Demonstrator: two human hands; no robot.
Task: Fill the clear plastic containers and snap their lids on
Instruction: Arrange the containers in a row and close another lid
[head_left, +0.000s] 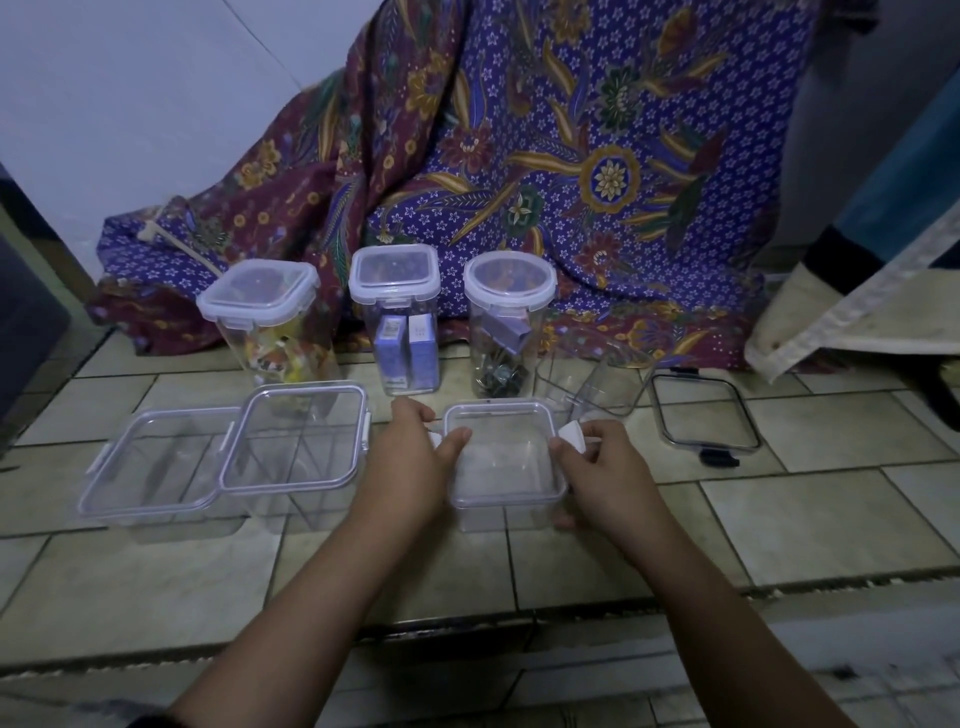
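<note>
Square clear container (485, 514) on the tiled floor (623, 561), directly between the two hands, lid (501, 457) seated on top.

Left hand (415, 457) is curled over the box's left edge, thumb lying on the lid rim. Right hand (602, 473) pinches the right latch flap (571, 432), which stands raised, not pressed home. The left-side flap is mostly hidden under the fingers; its state is unclear.

The box is roughly square, with no real long axis, and its latches lie on the hand-to-hand line. Likely next: each hand folds its own flap down. Contents not discernible.
</note>
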